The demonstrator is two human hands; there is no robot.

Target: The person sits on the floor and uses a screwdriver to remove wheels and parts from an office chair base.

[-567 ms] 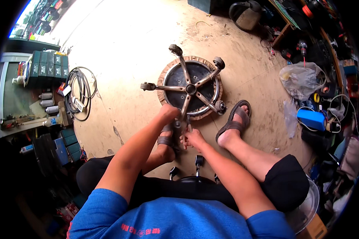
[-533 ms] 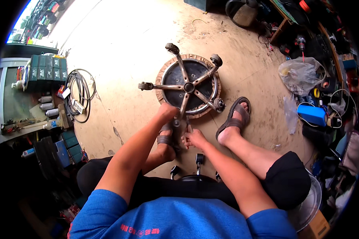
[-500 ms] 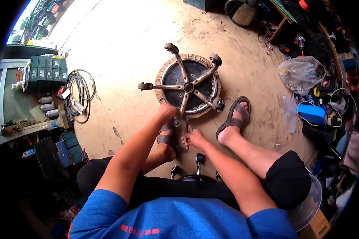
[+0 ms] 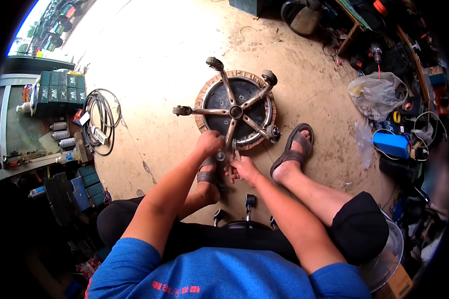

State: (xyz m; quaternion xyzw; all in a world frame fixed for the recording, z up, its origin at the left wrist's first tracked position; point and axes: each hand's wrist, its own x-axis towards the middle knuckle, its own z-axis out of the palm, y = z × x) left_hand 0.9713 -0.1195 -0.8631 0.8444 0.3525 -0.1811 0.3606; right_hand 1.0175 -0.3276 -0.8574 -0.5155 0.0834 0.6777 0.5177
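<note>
A five-legged metal chair base (image 4: 236, 112) with casters lies on a round black disc (image 4: 217, 94) with a segmented brown rim, between my sandalled feet. My left hand (image 4: 210, 143) is closed at the end of the leg nearest me, by a small round caster part (image 4: 221, 155); exactly what it grips is partly hidden by the fingers. My right hand (image 4: 241, 169), just right of and below that, is closed on a metal hand tool (image 4: 236, 153), probably pliers, which reaches up toward the leg end.
A coiled black cable (image 4: 105, 122) lies left, beside green boxes (image 4: 60, 92) and spray cans (image 4: 60, 134). At right are a plastic bag (image 4: 376, 94), a drill (image 4: 376, 52), a blue case (image 4: 390, 144) and clutter. A dark kettle-like container (image 4: 304, 17) stands at the back. Another wheeled base (image 4: 248, 209) is beneath me.
My hands have shifted very slightly at the leg end, with the tool raised a little. The base and other things show little change apart from a slight shift of the view.
</note>
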